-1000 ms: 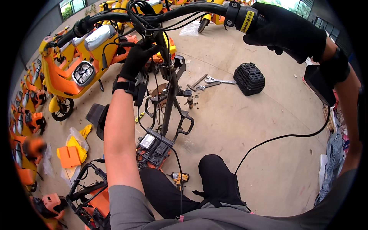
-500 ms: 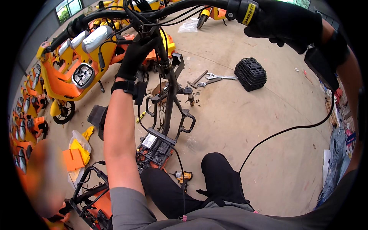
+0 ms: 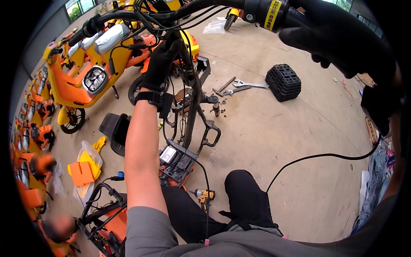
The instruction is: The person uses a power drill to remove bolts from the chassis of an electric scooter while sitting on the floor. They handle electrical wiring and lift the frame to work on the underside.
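Note:
A stripped black scooter frame [image 3: 193, 111] stands upright in front of me, with its handlebar [image 3: 205, 9] across the top of the head view. My left hand [image 3: 162, 60], in a black glove, is closed around the steering column just below the bundled cables [image 3: 147, 15]. At the upper right my right hand [image 3: 342, 40], also gloved, curls around the right handlebar grip [image 3: 295, 19], beside a yellow-labelled collar [image 3: 272, 15]. Part of that grip is hidden by the hand. Low in the frame sits a battery bay with wiring [image 3: 175, 160].
Ahead on the floor lie a hammer [image 3: 224, 87], adjustable wrenches [image 3: 250, 85] and a black plastic basket [image 3: 283, 82]. A yellow cordless drill [image 3: 204, 195] lies by my knees. Yellow-orange scooters [image 3: 81, 85] line the left. A black cable [image 3: 317, 155] runs from my right wrist.
The right hand has moved outward to the right and slightly nearer. The handlebar's right end appears further left. My left hand keeps its hold on the column, and the view has shifted slightly.

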A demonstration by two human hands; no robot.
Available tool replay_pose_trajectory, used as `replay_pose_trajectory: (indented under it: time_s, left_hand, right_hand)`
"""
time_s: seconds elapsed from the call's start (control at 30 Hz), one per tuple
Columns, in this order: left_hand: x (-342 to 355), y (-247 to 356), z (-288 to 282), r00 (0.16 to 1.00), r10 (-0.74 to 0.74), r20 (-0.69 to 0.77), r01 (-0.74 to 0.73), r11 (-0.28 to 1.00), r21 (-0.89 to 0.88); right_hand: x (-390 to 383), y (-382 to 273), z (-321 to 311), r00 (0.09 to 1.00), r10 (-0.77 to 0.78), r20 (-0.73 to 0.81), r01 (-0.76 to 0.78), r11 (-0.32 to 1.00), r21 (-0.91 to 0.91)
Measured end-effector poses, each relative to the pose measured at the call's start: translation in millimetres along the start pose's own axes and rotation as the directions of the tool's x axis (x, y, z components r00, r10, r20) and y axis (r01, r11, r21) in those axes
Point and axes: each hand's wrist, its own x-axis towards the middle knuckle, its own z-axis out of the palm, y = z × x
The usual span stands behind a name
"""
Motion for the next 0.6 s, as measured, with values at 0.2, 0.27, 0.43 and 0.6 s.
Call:
replay_pose_trajectory:
  time_s: [0.2,0.27,0.43,0.6]
  left_hand:
    - [-9,4,-6,1.0,0.005,-0.006,-0.005,1.0,-0.019]
    - [-16,12,-27,1.0,0.003,-0.018,-0.002,0.998,0.056]
    - [-6,11,-19,0.995,0.086,-0.042,-0.071,0.957,0.281]
    - [-33,-22,-33,0.937,0.28,-0.207,-0.12,0.819,0.561]
  right_hand:
    - [-11,28,21,0.97,-0.068,-0.231,0.054,0.996,-0.066]
    - [-4,47,25,0.959,-0.102,-0.264,0.102,0.995,-0.013]
    - [-18,88,22,0.937,-0.095,-0.336,0.093,0.995,-0.024]
    - [-32,108,34,0.891,-0.117,-0.438,0.127,0.992,-0.007]
